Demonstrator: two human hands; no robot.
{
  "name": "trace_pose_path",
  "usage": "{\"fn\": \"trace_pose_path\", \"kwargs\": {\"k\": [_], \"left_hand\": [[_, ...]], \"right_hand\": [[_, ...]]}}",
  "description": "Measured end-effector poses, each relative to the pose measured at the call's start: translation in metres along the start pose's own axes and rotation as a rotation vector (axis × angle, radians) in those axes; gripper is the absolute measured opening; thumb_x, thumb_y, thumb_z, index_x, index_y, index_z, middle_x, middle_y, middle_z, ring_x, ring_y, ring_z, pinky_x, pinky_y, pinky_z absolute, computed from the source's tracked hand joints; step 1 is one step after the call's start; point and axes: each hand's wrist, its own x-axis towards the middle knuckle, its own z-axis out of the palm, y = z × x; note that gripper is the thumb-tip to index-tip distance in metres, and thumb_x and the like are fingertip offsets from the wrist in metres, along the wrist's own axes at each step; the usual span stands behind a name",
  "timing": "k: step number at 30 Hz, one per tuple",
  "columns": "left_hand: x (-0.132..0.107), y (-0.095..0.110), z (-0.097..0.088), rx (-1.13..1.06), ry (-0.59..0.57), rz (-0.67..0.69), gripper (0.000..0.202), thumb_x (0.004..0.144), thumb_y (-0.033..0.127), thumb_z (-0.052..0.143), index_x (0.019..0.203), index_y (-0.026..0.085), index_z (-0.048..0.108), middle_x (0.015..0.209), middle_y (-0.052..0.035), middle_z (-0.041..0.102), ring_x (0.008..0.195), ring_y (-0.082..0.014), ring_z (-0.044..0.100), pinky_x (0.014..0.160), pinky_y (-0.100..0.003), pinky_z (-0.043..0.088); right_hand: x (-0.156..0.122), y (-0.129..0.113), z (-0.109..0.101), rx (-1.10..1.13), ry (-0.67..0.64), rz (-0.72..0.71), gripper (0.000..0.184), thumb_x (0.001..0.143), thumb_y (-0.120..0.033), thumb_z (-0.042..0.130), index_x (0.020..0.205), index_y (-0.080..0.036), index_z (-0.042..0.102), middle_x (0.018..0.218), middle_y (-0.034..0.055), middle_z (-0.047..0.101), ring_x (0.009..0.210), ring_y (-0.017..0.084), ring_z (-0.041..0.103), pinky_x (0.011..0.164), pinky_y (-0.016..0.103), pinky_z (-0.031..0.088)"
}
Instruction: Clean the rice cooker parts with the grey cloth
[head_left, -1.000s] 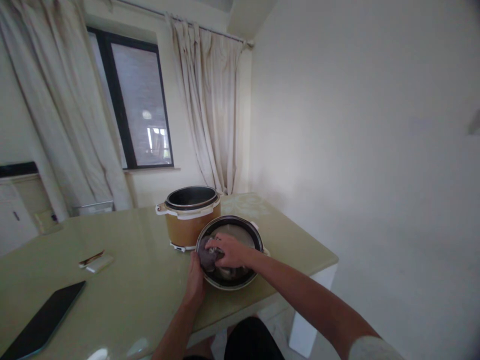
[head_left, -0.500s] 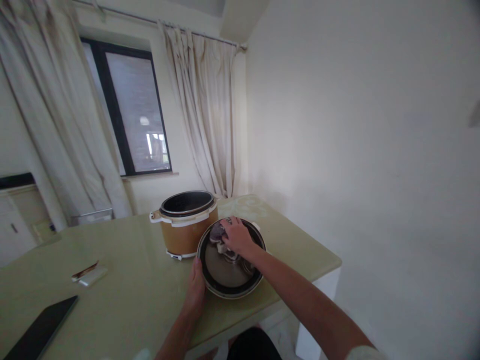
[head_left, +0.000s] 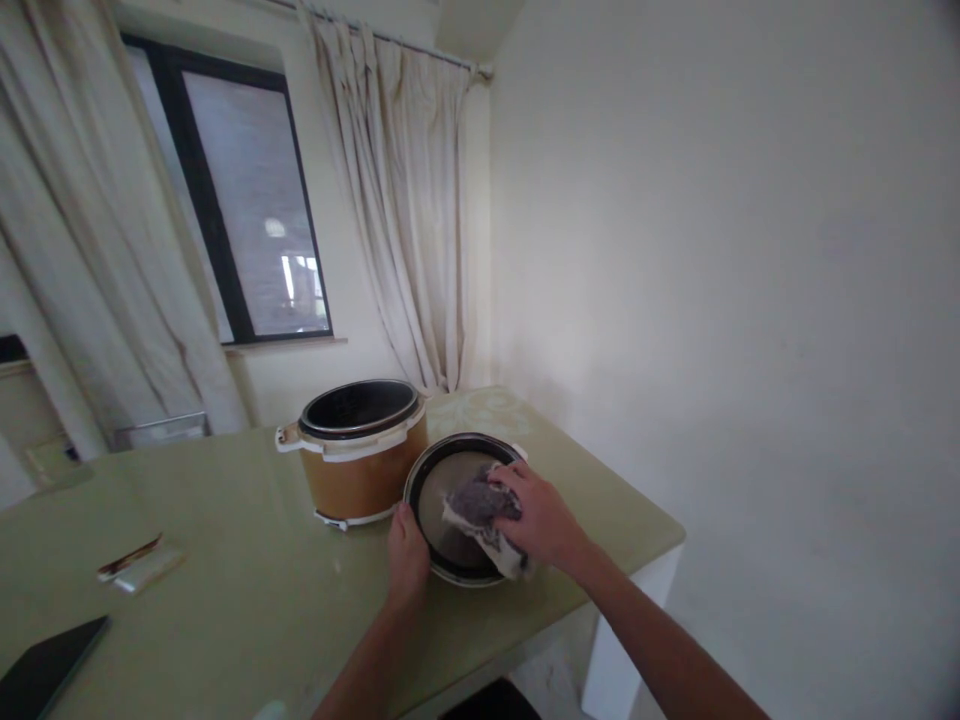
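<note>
A round pot lid (head_left: 450,490) with a dark sealing ring and a grey metal middle leans tilted on the table, its inner face toward me. My left hand (head_left: 409,555) grips the lid's lower left rim. In my right hand (head_left: 540,515) is a bunched grey and white cloth (head_left: 480,505), pressed against the right part of the lid's inner face. Just behind and left of the lid stands a gold and white electric cooker (head_left: 364,475), open at the top, with a dark inner pot (head_left: 360,407).
The pale green table (head_left: 262,600) ends at a right corner near the wall (head_left: 720,300). On its left lie a small packet (head_left: 142,565) and a dark flat tablet-like object (head_left: 49,665). Curtains (head_left: 405,200) and a window (head_left: 251,200) are behind.
My right hand has moved the cloth from the lid's upper part down and to the right. My left hand stays on the rim. The view has shifted slightly.
</note>
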Motion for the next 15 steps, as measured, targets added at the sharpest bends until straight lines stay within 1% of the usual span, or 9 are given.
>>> {"fn": "trace_pose_path", "kwargs": {"k": [1, 3, 6, 7, 9, 10, 11, 13, 15], "left_hand": [[0.002, 0.005, 0.011, 0.023, -0.001, -0.009, 0.045, 0.104, 0.040, 0.034, 0.119, 0.017, 0.070, 0.129, -0.0162, 0.073, 0.133, -0.0294, 0.063, 0.119, -0.042, 0.045], [0.008, 0.015, 0.035, 0.075, 0.008, -0.038, 0.049, 0.106, 0.040, 0.030, 0.123, 0.014, 0.069, 0.134, -0.0190, 0.071, 0.133, -0.0286, 0.063, 0.117, -0.039, 0.046], [0.017, 0.026, 0.071, 0.134, 0.016, -0.065, 0.055, 0.107, 0.041, 0.024, 0.126, 0.012, 0.067, 0.136, -0.0226, 0.069, 0.133, -0.0295, 0.064, 0.114, -0.038, 0.048], [0.021, 0.030, 0.082, 0.144, 0.015, -0.066, 0.056, 0.108, 0.041, 0.023, 0.125, 0.011, 0.067, 0.135, -0.0242, 0.069, 0.131, -0.0307, 0.065, 0.112, -0.039, 0.048], [0.030, 0.034, 0.104, 0.163, 0.013, -0.065, 0.058, 0.108, 0.038, 0.021, 0.122, 0.007, 0.068, 0.129, -0.0280, 0.070, 0.127, -0.0334, 0.067, 0.108, -0.042, 0.050], [0.036, 0.036, 0.114, 0.175, 0.015, -0.068, 0.059, 0.108, 0.037, 0.019, 0.121, 0.006, 0.067, 0.126, -0.0298, 0.071, 0.125, -0.0347, 0.068, 0.106, -0.044, 0.051], [0.042, 0.037, 0.124, 0.189, 0.020, -0.072, 0.059, 0.108, 0.036, 0.018, 0.121, 0.005, 0.067, 0.124, -0.0310, 0.071, 0.123, -0.0356, 0.069, 0.105, -0.046, 0.051], [0.055, 0.038, 0.142, 0.215, 0.033, -0.071, 0.059, 0.108, 0.033, 0.015, 0.127, 0.005, 0.063, 0.122, -0.0319, 0.071, 0.120, -0.0361, 0.071, 0.102, -0.049, 0.052], [0.070, 0.037, 0.158, 0.237, 0.022, -0.024, 0.057, 0.108, 0.031, 0.015, 0.134, 0.006, 0.059, 0.120, -0.0313, 0.071, 0.117, -0.0360, 0.072, 0.100, -0.051, 0.052]], "right_hand": [[-0.004, 0.006, -0.003, 0.084, 0.139, 0.045, 0.048, 0.073, -0.023, 0.069, 0.121, -0.023, 0.070, 0.120, 0.0087, 0.069, 0.107, 0.025, 0.066, 0.098, 0.037, 0.050], [-0.013, 0.022, -0.001, 0.284, 0.418, 0.166, 0.044, 0.077, -0.029, 0.068, 0.120, -0.021, 0.067, 0.115, 0.0089, 0.071, 0.105, 0.026, 0.066, 0.097, 0.038, 0.051], [-0.031, 0.050, 0.015, 0.522, 0.787, 0.396, 0.045, 0.081, -0.046, 0.070, 0.116, -0.019, 0.065, 0.105, 0.0077, 0.073, 0.095, 0.025, 0.067, 0.088, 0.037, 0.053], [-0.037, 0.059, 0.021, 0.559, 0.887, 0.460, 0.048, 0.080, -0.050, 0.071, 0.115, -0.019, 0.065, 0.104, 0.0074, 0.073, 0.094, 0.025, 0.066, 0.087, 0.037, 0.053], [-0.049, 0.074, 0.034, 0.586, 1.023, 0.549, 0.052, 0.076, -0.054, 0.074, 0.113, -0.018, 0.065, 0.103, 0.0067, 0.073, 0.093, 0.025, 0.066, 0.086, 0.036, 0.052], [-0.054, 0.079, 0.040, 0.593, 1.051, 0.584, 0.054, 0.075, -0.055, 0.075, 0.113, -0.018, 0.065, 0.103, 0.0063, 0.073, 0.093, 0.025, 0.066, 0.086, 0.036, 0.052], [-0.058, 0.084, 0.044, 0.607, 1.047, 0.613, 0.055, 0.074, -0.056, 0.076, 0.113, -0.019, 0.065, 0.103, 0.0061, 0.073, 0.094, 0.025, 0.067, 0.086, 0.036, 0.053], [-0.063, 0.090, 0.051, 0.647, 0.964, 0.652, 0.056, 0.073, -0.056, 0.077, 0.114, -0.019, 0.066, 0.104, 0.0063, 0.074, 0.095, 0.026, 0.068, 0.086, 0.036, 0.054], [-0.064, 0.093, 0.054, 0.672, 0.862, 0.675, 0.057, 0.073, -0.056, 0.078, 0.114, -0.019, 0.067, 0.106, 0.0066, 0.076, 0.097, 0.027, 0.069, 0.087, 0.036, 0.055]]}}
